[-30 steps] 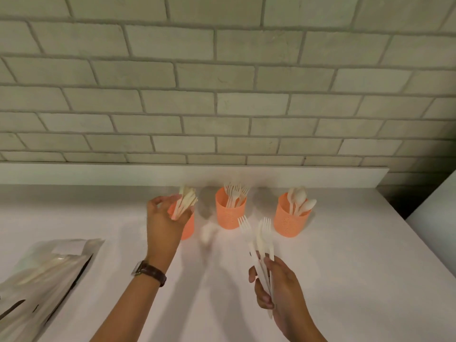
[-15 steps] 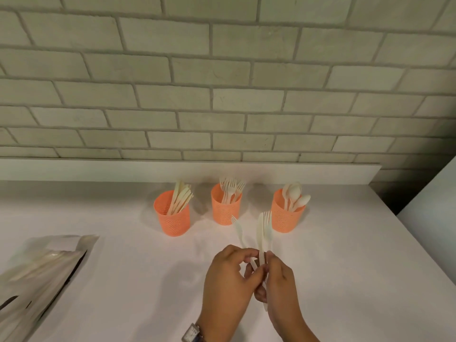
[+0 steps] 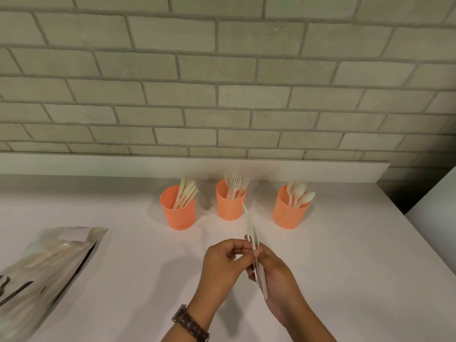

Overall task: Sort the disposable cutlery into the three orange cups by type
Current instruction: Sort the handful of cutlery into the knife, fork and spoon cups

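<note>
1. Left hand (image 3: 222, 265): bare. The fingers (image 3: 232, 243) are uncovered along their full visible length.

2. Left wrist: fitted with a wristwatch with a broad dark brown textured strap (image 3: 195, 328). The strap surface carries an embossed, scale-like grain, with lighter brown highlights on the raised areas. A silver-coloured metal part (image 3: 178, 314) sits at the strap's outer edge. Whether it is the case or the buckle cannot be told, as the watch face is turned out of view.

3. Right hand (image 3: 278, 275): bare.

4. Right forearm (image 3: 308, 324): bare from the wrist down to the lower edge of the head view.
</note>
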Demonstrator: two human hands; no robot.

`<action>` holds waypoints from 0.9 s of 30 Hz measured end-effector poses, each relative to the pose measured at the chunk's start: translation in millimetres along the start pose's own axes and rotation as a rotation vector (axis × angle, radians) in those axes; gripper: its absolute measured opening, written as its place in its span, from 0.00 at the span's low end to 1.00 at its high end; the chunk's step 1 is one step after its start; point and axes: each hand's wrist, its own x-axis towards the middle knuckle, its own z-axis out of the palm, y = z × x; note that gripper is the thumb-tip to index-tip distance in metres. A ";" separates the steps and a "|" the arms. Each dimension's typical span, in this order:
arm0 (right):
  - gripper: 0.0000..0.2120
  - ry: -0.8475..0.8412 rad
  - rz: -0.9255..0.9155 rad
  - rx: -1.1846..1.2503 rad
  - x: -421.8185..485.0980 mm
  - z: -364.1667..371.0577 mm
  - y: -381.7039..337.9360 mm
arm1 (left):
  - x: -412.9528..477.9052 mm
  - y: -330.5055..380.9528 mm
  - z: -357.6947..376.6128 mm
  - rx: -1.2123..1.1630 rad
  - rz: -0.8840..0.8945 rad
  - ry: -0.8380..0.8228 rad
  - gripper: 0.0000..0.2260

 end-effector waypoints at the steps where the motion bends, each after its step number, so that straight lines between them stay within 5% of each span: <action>1: 0.14 -0.030 0.006 0.031 0.4 -1.6 -2.3 | -0.7 1.6 -2.6 -0.012 0.018 -0.020 0.05; 10: 0.09 -0.076 0.090 0.280 6.8 -21.7 4.3 | 12.7 53.9 -48.1 -0.252 0.196 0.066 0.07; 19: 0.08 -0.055 -0.024 0.062 10.2 -32.0 2.5 | 111.1 44.2 -129.7 0.095 0.236 0.533 0.08; 25: 0.16 0.071 -0.131 -0.200 33.3 -36.3 -10.5 | 146.6 -4.7 -135.3 0.367 0.033 0.573 0.08; 27: 0.09 0.118 -0.176 -0.284 45.8 -36.0 -21.3 | 147.3 -15.5 -134.4 0.394 0.004 0.573 0.11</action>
